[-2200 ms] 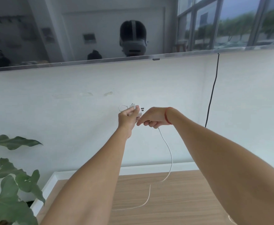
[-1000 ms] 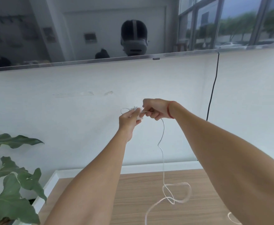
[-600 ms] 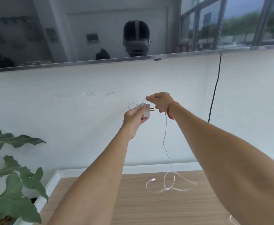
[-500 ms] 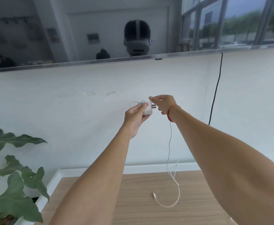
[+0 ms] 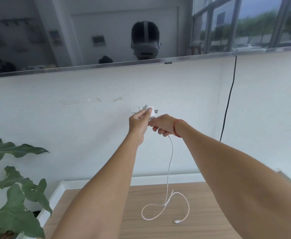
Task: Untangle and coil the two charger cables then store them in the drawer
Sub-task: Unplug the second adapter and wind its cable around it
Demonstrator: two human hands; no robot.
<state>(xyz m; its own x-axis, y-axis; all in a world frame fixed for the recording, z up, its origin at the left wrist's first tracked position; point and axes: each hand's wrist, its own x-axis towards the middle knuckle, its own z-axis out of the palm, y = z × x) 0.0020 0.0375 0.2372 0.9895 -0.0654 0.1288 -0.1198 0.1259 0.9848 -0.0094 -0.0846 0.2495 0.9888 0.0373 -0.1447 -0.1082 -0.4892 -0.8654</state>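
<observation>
head view, both arms outstretched, left hand (image 5: pixel 140 122) holding charger (image 5: pixel 152 113)

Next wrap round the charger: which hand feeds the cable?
Probably right. The right hand pinches the cable just below the charger, slack hanging from it to the tabletop; the left hand is busy gripping the charger.

There were 2 hands, the left hand (image 5: pixel 138 124) and the right hand (image 5: pixel 163 125), 1 charger plug (image 5: pixel 152 113), 1 white cable (image 5: pixel 170 161), 1 black cord (image 5: pixel 228 102), 1 plant (image 5: pixel 13 209) and 1 wooden table (image 5: pixel 201 225).
</observation>
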